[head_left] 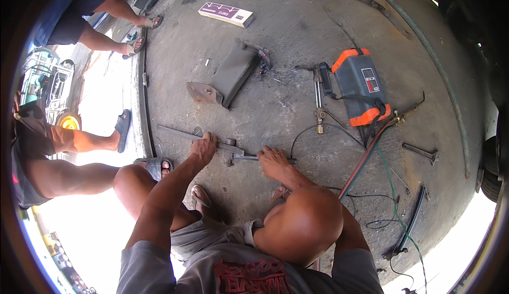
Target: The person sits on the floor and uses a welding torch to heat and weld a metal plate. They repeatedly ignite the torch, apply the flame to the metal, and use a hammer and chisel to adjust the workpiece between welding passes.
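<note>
My left hand (204, 148) is closed on a long flat metal bar (177, 133), which slants across the concrete in front of my feet. The bar's right end lies across what looks like a hammer (230, 142), its head partly covered by the bar. My right hand (274, 162) is closed around the hammer's dark handle (245, 157), whose end sticks out past my fingers. Both hands are low, close to the floor, between and ahead of my knees. Beyond them rests a grey box-section metal piece (233, 76) with a rusty end plate (204, 93).
To the right sit a grey-orange welding machine (360, 87), a cutting torch (319, 103) and a second torch with red hose (395, 119). An adjustable wrench (421, 153) lies further right. A white-purple carton (226, 14) is at the back. Two people's legs (85, 145) are at left.
</note>
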The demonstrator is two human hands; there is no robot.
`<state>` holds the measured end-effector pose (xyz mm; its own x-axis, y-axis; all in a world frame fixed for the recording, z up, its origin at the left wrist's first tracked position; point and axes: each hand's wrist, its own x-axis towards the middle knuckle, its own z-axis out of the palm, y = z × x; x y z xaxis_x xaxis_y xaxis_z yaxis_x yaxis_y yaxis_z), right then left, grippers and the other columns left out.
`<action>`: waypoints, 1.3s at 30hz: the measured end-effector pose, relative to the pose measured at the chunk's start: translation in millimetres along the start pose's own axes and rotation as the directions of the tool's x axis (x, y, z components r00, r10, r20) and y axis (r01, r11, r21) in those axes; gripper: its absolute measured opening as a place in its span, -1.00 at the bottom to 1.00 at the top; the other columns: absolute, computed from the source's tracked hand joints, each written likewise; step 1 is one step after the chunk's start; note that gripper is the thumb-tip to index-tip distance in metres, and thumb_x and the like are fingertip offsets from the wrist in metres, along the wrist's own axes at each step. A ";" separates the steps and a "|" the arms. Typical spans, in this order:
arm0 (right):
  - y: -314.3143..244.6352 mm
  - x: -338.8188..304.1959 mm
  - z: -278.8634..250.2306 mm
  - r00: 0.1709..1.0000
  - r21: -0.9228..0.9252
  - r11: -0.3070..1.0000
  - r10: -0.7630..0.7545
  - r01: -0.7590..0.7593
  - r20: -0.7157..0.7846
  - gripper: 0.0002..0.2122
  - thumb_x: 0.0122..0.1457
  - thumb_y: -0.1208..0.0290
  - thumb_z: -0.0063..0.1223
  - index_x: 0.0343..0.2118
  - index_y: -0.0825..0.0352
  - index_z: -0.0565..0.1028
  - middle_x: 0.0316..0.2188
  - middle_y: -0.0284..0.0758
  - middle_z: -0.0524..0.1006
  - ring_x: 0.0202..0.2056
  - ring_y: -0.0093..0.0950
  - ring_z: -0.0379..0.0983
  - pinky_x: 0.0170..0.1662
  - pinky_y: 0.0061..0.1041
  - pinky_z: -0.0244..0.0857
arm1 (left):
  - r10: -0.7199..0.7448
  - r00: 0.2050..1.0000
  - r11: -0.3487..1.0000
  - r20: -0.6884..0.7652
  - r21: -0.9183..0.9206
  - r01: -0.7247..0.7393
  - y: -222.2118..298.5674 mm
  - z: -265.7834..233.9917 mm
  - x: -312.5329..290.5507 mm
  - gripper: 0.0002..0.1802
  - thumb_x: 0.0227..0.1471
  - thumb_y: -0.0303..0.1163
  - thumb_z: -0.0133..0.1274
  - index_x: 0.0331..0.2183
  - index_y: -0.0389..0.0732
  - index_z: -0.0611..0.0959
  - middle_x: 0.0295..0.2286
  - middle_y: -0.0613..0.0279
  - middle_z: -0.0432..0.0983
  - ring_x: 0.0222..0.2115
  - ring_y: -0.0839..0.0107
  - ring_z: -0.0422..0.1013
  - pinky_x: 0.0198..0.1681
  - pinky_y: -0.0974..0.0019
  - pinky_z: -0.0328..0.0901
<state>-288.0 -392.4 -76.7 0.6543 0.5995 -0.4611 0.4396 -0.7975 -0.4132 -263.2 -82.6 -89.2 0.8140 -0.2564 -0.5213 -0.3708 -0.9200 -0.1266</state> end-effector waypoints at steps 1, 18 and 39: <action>2.8 4.9 16.0 0.998 -0.030 1.000 -0.006 0.004 -0.058 -0.66 0.20 0.47 0.18 0.05 0.39 0.53 0.09 -0.09 0.50 0.11 -0.03 0.50 0.13 0.00 0.41 | 0.021 1.000 0.999 -0.013 0.047 -0.021 4.0 -2.0 5.9 -0.68 0.13 -0.48 0.10 -0.04 -0.24 0.60 -0.18 -0.04 0.55 -0.20 0.13 0.64 -0.23 0.10 0.55; -3.1 -61.9 -89.4 0.854 0.590 0.696 0.520 -0.408 -0.023 -0.59 0.44 0.06 -0.01 -0.04 0.42 0.44 -0.27 0.04 0.58 -0.17 0.03 0.57 -0.07 -0.02 0.36 | -0.280 0.848 0.863 -0.449 -0.505 0.017 -55.4 -249.3 -73.0 -0.71 0.05 -0.35 0.10 -0.43 -0.47 0.63 -0.54 -0.31 0.55 -0.47 -0.18 0.58 -0.27 -0.15 0.41; 46.1 86.4 -212.0 0.715 0.196 0.879 0.469 -0.434 -0.519 -0.53 0.46 0.00 -0.12 -0.08 0.45 0.43 -0.31 0.26 0.61 -0.17 0.28 0.56 -0.09 0.19 0.39 | -0.352 0.829 0.777 -0.434 -0.629 0.001 -124.0 -270.0 -40.1 -0.63 0.03 -0.24 0.20 -0.41 -0.44 0.75 -0.49 -0.29 0.63 -0.41 -0.17 0.63 -0.21 -0.04 0.51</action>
<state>-80.8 -391.7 30.9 0.9931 0.0197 -0.1153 -0.0181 -0.9481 -0.3175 -129.2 -38.3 175.3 0.9996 -0.0173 -0.0216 -0.0063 -0.9016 0.4326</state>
